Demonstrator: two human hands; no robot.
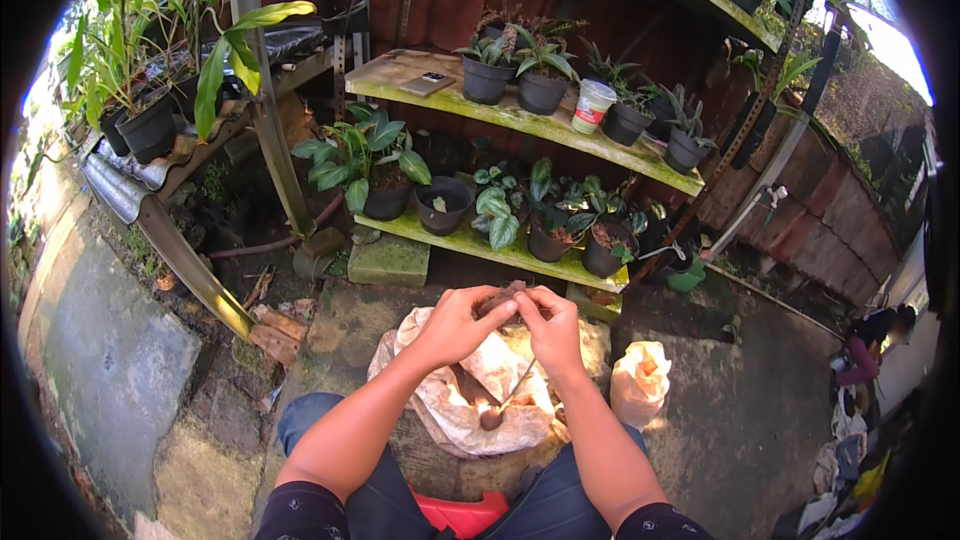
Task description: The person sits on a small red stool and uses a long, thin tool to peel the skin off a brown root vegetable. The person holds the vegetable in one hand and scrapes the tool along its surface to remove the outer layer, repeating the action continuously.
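Note:
My left hand (461, 326) and my right hand (551, 322) meet in front of me, their fingers closed on a small brown fibrous clump (501, 301). Which material the clump is made of, I cannot tell. Below my hands an open whitish sack (517, 431) stands on the ground with its rim rolled down and brown soil-like material inside. A thin stem or handle (523, 384) slants up out of the sack towards my right hand; its upper end is hidden. A smaller paper-like bag (639, 384) stands upright to the right of the sack.
Ahead, a mossy lower shelf (480, 241) and a wooden upper shelf (420, 99) hold several potted plants, a plastic cup (592, 106) and a phone-like object (426, 85). A red stool (461, 514) is under me. At far right is another person (862, 349) beside piled cloth.

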